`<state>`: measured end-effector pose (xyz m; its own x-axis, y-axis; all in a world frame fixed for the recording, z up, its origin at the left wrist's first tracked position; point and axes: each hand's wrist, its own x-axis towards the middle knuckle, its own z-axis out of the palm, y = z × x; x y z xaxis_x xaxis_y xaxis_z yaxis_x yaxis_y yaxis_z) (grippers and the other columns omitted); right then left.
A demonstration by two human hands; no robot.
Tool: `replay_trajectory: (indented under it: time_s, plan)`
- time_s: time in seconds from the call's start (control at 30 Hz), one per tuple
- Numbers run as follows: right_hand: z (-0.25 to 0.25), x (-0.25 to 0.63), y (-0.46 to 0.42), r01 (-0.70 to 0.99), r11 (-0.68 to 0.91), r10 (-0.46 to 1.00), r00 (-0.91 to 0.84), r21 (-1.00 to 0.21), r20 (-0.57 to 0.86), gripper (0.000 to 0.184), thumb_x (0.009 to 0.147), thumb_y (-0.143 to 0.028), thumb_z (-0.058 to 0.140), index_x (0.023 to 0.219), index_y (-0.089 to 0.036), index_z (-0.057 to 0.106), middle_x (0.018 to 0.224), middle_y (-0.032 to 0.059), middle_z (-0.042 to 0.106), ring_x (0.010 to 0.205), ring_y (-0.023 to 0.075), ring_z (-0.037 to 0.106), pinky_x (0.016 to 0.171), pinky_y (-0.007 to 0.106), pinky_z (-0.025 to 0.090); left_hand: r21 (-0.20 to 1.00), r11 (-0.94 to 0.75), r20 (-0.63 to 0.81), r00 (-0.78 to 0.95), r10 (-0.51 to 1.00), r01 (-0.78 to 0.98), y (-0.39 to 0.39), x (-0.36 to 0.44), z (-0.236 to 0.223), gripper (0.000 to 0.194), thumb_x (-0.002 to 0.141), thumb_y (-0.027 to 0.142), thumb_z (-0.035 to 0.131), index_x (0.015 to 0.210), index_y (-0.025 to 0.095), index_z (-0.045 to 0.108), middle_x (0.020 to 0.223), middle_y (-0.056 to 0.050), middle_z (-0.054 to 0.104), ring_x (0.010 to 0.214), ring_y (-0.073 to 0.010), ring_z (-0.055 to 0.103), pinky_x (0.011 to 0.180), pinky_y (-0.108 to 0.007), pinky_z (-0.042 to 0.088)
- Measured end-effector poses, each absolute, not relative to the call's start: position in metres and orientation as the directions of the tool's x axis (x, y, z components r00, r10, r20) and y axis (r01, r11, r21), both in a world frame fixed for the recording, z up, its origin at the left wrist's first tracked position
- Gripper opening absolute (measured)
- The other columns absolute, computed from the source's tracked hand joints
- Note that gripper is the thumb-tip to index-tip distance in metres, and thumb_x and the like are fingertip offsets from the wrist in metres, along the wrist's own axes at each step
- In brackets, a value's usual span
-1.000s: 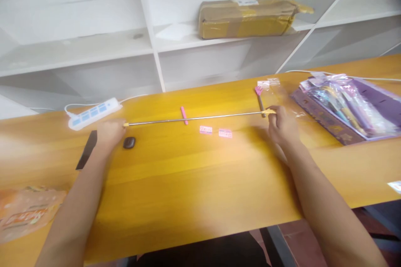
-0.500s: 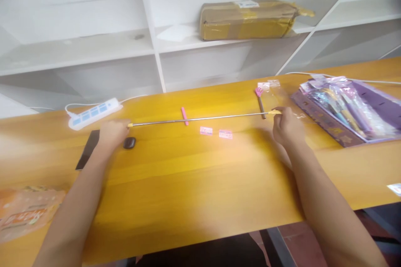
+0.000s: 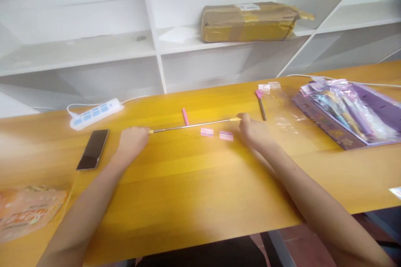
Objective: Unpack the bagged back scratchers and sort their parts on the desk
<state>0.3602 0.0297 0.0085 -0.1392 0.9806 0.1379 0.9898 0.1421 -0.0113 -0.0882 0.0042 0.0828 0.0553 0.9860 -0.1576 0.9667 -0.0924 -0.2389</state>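
Observation:
A thin silver telescopic back scratcher (image 3: 194,125) with yellow ends stretches between my hands, just above the table. My left hand (image 3: 134,141) is closed around its left end. The fingers of my right hand (image 3: 252,131) are closed on the yellow right end, so the tip there is partly hidden. Behind the shaft lies a pink stick (image 3: 185,117). Two small pink printed cards (image 3: 206,132) lie on the table near the shaft, left of my right hand. Farther back on the right is a back scratcher with a pink claw head (image 3: 260,102) and dark shaft.
A purple box (image 3: 319,121) of plastic-wrapped items stands at the right, with clear wrappers (image 3: 286,125) beside it. On the left are a power strip (image 3: 97,113), a phone (image 3: 93,150) and an orange bag (image 3: 31,212). A taped carton (image 3: 247,23) sits on the shelf.
Both hands have moved inward, and the telescopic back scratcher between them is shorter. The phone now shows fully, while the small black object beside my left hand is hidden.

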Motion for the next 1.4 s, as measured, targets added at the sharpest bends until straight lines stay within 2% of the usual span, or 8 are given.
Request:
replay_trajectory:
  time_s: [0.1, 0.27, 0.43, 0.57, 0.73, 0.87, 1.07, 1.4]
  plan:
    - [0.017, 0.304, 0.021, 0.959, 0.285, 0.956, -0.283, -0.011, 0.075, 0.045, 0.104, -0.031, 0.050, 0.142, -0.005, 0.050, 0.100, 0.0206, 0.075, 0.075, 0.0271, 0.071, 0.065, 0.032, 0.044, -0.198, -0.100, -0.175, 0.065, 0.982, 0.975, -0.006, -0.047, 0.080, 0.041, 0.101, 0.014, 0.041, 0.109, 0.019, 0.081, 0.097, -0.020, 0.080, 0.095, -0.0351, 0.080, 0.076, -0.039, 0.053]
    - [0.025, 0.233, -0.004, 0.941, 0.338, 0.941, -0.338, 0.012, 0.024, 0.027, 0.111, -0.019, 0.036, 0.128, -0.010, 0.055, 0.100, 0.0184, 0.074, 0.076, 0.0243, 0.072, 0.061, 0.028, 0.037, -0.098, -0.211, -0.204, 0.187, 0.961, 0.973, -0.007, -0.009, 0.065, 0.041, 0.102, 0.011, 0.040, 0.110, 0.018, 0.080, 0.097, -0.021, 0.080, 0.094, -0.0337, 0.081, 0.077, -0.040, 0.056]
    - [0.010, 0.219, -0.015, 0.927, 0.373, 0.928, -0.371, 0.047, -0.039, 0.037, 0.102, -0.004, 0.038, 0.134, -0.007, 0.057, 0.104, 0.0197, 0.075, 0.076, 0.0246, 0.073, 0.056, 0.030, 0.032, -0.102, -0.239, -0.237, 0.210, 0.949, 0.966, -0.009, -0.012, 0.054, 0.038, 0.100, 0.009, 0.044, 0.105, 0.018, 0.080, 0.095, -0.021, 0.080, 0.095, -0.0322, 0.081, 0.077, -0.038, 0.057]
    - [0.004, 0.219, -0.017, 0.916, 0.400, 0.916, -0.399, 0.034, -0.036, 0.037, 0.104, -0.008, 0.036, 0.135, -0.008, 0.057, 0.110, 0.0200, 0.075, 0.077, 0.0252, 0.073, 0.056, 0.032, 0.031, -0.103, -0.245, -0.236, 0.215, 0.948, 0.964, -0.011, -0.018, 0.048, 0.037, 0.099, 0.007, 0.045, 0.105, 0.018, 0.080, 0.097, -0.021, 0.080, 0.095, -0.0319, 0.081, 0.077, -0.038, 0.057]
    - [0.007, 0.220, -0.017, 0.916, 0.400, 0.916, -0.400, 0.016, -0.034, 0.029, 0.111, -0.024, 0.037, 0.121, -0.012, 0.061, 0.105, 0.0167, 0.076, 0.078, 0.0244, 0.072, 0.058, 0.032, 0.025, -0.089, -0.280, -0.243, 0.251, 0.937, 0.956, -0.009, -0.018, 0.037, 0.037, 0.102, 0.010, 0.042, 0.106, 0.017, 0.078, 0.096, -0.019, 0.080, 0.094, -0.0334, 0.081, 0.076, -0.039, 0.057]
    - [0.007, 0.224, -0.015, 0.907, 0.421, 0.907, -0.421, 0.006, 0.014, 0.029, 0.111, -0.026, 0.038, 0.114, -0.015, 0.065, 0.102, 0.0135, 0.075, 0.077, 0.0226, 0.068, 0.062, 0.032, 0.023, -0.095, -0.283, -0.245, 0.253, 0.936, 0.954, -0.006, -0.016, 0.032, 0.036, 0.101, 0.010, 0.042, 0.105, 0.017, 0.077, 0.097, -0.019, 0.080, 0.093, -0.0340, 0.081, 0.077, -0.040, 0.058]
    - [0.004, 0.227, -0.012, 0.868, 0.496, 0.852, -0.492, 0.026, 0.179, 0.022, 0.108, -0.022, 0.046, 0.103, -0.016, 0.067, 0.096, 0.0106, 0.072, 0.082, 0.0225, 0.064, 0.069, 0.035, 0.024, -0.092, -0.277, -0.246, 0.248, 0.937, 0.956, -0.004, -0.017, 0.029, 0.036, 0.102, 0.012, 0.043, 0.106, 0.017, 0.078, 0.098, -0.019, 0.080, 0.093, -0.0340, 0.081, 0.078, -0.041, 0.058]
    - [-0.003, 0.232, -0.007, 0.801, 0.593, 0.760, -0.591, 0.082, 0.270, 0.024, 0.113, -0.018, 0.043, 0.117, -0.016, 0.066, 0.107, 0.0102, 0.068, 0.073, 0.0197, 0.052, 0.065, 0.037, 0.021, -0.086, -0.253, -0.239, 0.227, 0.944, 0.964, -0.002, -0.018, 0.026, 0.037, 0.103, 0.015, 0.043, 0.107, 0.018, 0.079, 0.098, -0.018, 0.081, 0.093, -0.0324, 0.080, 0.079, -0.039, 0.059]
